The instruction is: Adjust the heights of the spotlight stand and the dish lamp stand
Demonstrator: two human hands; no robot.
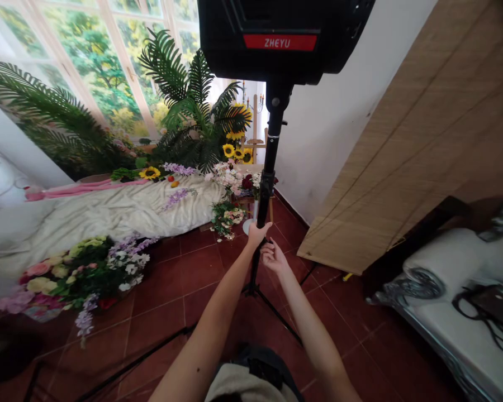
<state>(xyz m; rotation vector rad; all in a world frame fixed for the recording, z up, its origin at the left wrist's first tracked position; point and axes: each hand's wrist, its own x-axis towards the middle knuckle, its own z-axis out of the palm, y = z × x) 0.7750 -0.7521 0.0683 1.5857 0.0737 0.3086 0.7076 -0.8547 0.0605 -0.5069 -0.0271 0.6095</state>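
A black light stand (269,159) rises from the tiled floor, bearing a large black lamp head (276,61) with a red ZHEYU label. My left hand (259,233) is wrapped round its pole, thumb up along the far side. Just below and to the right, my right hand (274,255) has its fingers curled and its fingertips at a small dark knob on the pole. The knob is mostly hidden by the fingers. The stand's legs spread out beneath both hands.
At the left, a cream cloth (109,215) covers a low surface with sunflowers and palm leaves behind it. A flower arrangement (75,271) sits in front. To the right are a tan panel (381,145) and a white upholstered seat (448,279) with a coiled cable.
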